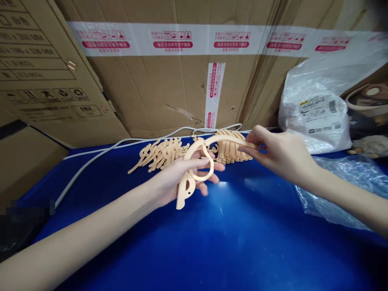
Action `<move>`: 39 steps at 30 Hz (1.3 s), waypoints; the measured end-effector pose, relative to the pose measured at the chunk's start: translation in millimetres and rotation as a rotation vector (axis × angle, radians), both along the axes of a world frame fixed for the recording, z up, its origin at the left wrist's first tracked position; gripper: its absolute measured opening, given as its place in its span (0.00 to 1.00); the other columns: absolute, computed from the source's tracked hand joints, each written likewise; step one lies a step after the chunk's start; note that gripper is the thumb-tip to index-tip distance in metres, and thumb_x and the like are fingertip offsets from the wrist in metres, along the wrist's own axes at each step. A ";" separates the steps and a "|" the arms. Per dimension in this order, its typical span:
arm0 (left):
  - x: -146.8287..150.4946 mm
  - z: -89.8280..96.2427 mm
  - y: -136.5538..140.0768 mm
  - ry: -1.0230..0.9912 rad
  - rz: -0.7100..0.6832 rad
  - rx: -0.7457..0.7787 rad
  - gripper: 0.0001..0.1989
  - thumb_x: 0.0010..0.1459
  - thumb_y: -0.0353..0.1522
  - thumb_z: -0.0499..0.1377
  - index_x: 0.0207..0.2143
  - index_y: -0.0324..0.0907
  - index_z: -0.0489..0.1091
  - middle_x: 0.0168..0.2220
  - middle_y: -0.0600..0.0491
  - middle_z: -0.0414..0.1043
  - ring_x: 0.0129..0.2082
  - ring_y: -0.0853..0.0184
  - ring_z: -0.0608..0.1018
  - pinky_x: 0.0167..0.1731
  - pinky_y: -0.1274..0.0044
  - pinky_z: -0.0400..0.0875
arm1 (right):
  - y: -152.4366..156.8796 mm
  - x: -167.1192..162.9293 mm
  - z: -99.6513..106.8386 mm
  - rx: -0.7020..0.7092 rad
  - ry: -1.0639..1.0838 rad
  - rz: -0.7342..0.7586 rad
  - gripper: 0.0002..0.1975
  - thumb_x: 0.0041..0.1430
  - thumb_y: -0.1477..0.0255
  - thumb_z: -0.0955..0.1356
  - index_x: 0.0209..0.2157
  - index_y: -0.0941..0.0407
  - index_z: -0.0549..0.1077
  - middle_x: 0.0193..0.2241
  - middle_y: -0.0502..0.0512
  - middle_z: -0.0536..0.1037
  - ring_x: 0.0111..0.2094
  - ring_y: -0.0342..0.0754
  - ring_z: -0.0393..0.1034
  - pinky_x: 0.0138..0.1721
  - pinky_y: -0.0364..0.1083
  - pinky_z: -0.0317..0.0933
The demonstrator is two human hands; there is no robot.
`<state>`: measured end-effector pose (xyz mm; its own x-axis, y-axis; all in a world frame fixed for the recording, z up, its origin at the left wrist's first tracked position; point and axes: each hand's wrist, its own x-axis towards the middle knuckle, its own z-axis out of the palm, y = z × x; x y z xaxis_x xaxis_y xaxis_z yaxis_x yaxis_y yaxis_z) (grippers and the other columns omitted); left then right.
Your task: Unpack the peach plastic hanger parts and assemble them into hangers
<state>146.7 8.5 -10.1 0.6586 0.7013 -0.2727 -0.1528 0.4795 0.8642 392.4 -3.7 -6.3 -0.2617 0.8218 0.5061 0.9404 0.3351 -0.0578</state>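
A beige plastic folding hanger [182, 196] is held up over the blue tabletop, with a curved hook looping through its middle. My left hand [171, 176] grips it near the centre, thumb over the hook and the other fingers behind, partly spread. One arm of the hanger slants down below that hand. The other arm reaches right, and my right hand [283, 153] pinches its far end between thumb and fingers. Behind my left hand lies a loose heap of beige hooks [165, 152]. A row of beige hanger arms [232, 149] is stacked behind the raised arm.
A large cardboard box [169, 89] closes off the back, and another printed box [39, 60] stands at left. White cables [91, 157] run along the rear. At right are a white plastic parcel [315, 117] and a clear plastic bag [336, 190]. Blue tabletop [230, 242] extends in front.
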 end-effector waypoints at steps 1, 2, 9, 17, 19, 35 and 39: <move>1.8 2.0 -1.3 -0.003 -0.030 -0.045 0.03 0.61 0.28 0.54 0.38 0.41 0.64 0.36 0.51 0.73 0.26 0.72 0.75 0.14 0.85 0.65 | -2.2 -2.9 -0.1 0.016 -0.056 0.056 0.13 0.62 0.58 0.65 0.36 0.54 0.70 0.26 0.53 0.78 0.22 0.46 0.69 0.21 0.44 0.51; 3.4 4.3 -2.3 -0.008 -0.064 -0.081 0.03 0.61 0.27 0.54 0.38 0.41 0.64 0.33 0.52 0.71 0.23 0.73 0.73 0.10 0.87 0.60 | -4.3 -6.0 0.3 0.031 -0.097 0.123 0.13 0.64 0.59 0.63 0.38 0.54 0.70 0.27 0.54 0.78 0.23 0.46 0.70 0.22 0.44 0.51; 12.0 14.9 1.3 -0.003 -0.173 -0.071 0.06 0.58 0.27 0.54 0.39 0.40 0.66 0.32 0.54 0.64 0.18 0.78 0.65 0.08 0.89 0.56 | -4.8 -19.0 6.3 0.083 -0.178 0.233 0.15 0.68 0.66 0.58 0.43 0.56 0.73 0.28 0.56 0.80 0.24 0.46 0.69 0.22 0.45 0.48; 30.1 22.4 30.3 0.191 -0.089 0.263 0.10 0.51 0.22 0.52 0.35 0.41 0.64 0.30 0.54 0.65 0.16 0.78 0.63 0.10 0.86 0.55 | 28.7 -20.7 6.9 -0.320 0.392 0.293 0.13 0.67 0.62 0.60 0.38 0.56 0.68 0.19 0.46 0.67 0.21 0.41 0.59 0.24 0.42 0.51; 34.0 23.3 36.5 0.291 -0.041 0.386 0.10 0.50 0.22 0.52 0.35 0.41 0.63 0.29 0.55 0.64 0.15 0.78 0.61 0.11 0.84 0.54 | 39.0 -19.0 5.2 -0.403 0.547 0.326 0.11 0.66 0.63 0.60 0.35 0.56 0.66 0.20 0.47 0.68 0.21 0.41 0.60 0.24 0.42 0.53; 54.7 -0.2 56.0 0.412 0.189 0.280 0.10 0.45 0.19 0.53 0.32 0.37 0.65 0.35 0.48 0.69 0.40 0.65 0.75 0.36 0.77 0.69 | 93.9 4.6 -24.5 -0.317 -0.009 -0.331 0.17 0.61 0.66 0.61 0.38 0.61 0.77 0.36 0.66 0.81 0.40 0.59 0.75 0.35 0.48 0.61; 60.0 -3.1 58.8 0.410 0.186 0.257 0.13 0.44 0.19 0.54 0.34 0.38 0.65 0.35 0.50 0.68 0.38 0.65 0.75 0.39 0.75 0.70 | 92.8 0.7 -24.3 -0.340 -0.012 -0.290 0.16 0.62 0.68 0.60 0.41 0.59 0.76 0.24 0.59 0.80 0.39 0.57 0.75 0.35 0.47 0.61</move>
